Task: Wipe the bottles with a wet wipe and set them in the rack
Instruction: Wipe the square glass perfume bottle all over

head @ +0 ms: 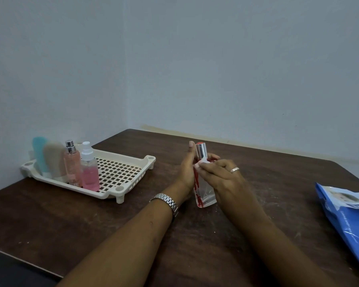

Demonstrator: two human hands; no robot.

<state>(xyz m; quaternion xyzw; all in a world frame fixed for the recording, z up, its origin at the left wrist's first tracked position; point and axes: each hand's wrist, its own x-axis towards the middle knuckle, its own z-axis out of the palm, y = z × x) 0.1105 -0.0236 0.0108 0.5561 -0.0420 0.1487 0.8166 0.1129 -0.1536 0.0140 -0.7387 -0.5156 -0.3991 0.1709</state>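
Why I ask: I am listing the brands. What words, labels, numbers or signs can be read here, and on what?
No text here can be read.
Blue pack: white print along its front, too blurred to read.
Tall pink bottle in the rack: faint marks low down, too small to read.
Clear bottle being wiped: red pattern, no letters to be made out.

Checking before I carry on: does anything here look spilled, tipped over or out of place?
Nothing spilled or fallen. The four bottles stand in the rack; the wipe pack lies open, far right.
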